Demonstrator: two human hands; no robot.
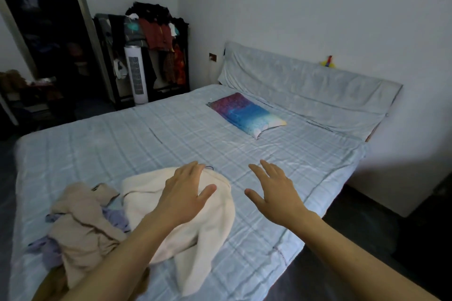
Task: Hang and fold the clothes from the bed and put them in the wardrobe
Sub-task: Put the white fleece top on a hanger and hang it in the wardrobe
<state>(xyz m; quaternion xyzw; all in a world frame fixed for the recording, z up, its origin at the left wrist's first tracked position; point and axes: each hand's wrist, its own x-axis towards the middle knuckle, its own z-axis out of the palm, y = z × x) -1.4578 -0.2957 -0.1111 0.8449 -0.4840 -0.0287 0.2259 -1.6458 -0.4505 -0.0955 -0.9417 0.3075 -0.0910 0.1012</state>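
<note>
A wide bed with a pale blue checked sheet [171,134] holds a rumpled cream fleece garment [208,222] beside a crumpled beige cloth [83,225]. The left hand [182,194] lies spread on the fleece; the right hand [274,193] hovers, fingers splayed.

Cream garment [210,205] and tan garment [83,225] crumpled on bed [171,134].

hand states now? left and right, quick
Left hand: open, fingers spread over the cream garment, holding nothing.
Right hand: open above the bed sheet, holding nothing.
</note>
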